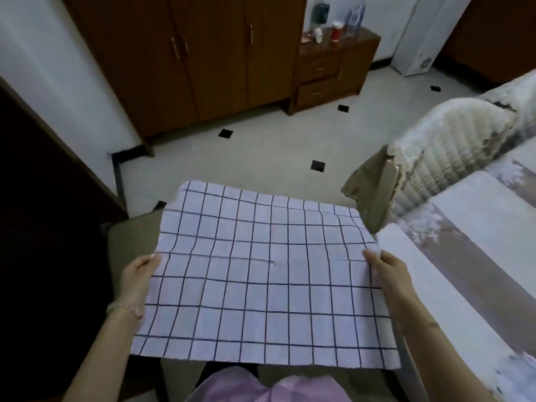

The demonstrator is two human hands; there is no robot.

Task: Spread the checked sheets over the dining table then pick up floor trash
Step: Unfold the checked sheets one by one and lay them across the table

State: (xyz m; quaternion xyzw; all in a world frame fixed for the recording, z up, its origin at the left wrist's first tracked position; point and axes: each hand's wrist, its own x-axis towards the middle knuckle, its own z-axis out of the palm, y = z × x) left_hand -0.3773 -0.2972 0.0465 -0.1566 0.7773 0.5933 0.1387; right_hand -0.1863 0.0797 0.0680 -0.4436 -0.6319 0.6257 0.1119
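Observation:
A white checked sheet [261, 274] with dark blue grid lines lies spread flat in front of me, covering most of a small tan table [127, 242] whose bare top shows at the left. My left hand [139, 282] grips the sheet's left edge, thumb on top. My right hand [388, 274] grips the right edge the same way. The sheet's near edge hangs just past the table front. No floor trash is visible.
A bed [478, 227] with a quilted, plastic-wrapped mattress stands close on the right. A brown wardrobe [203, 53] and a low cabinet [327, 74] with bottles line the far wall. Pale tiled floor [261, 146] lies between. A dark door is at the left.

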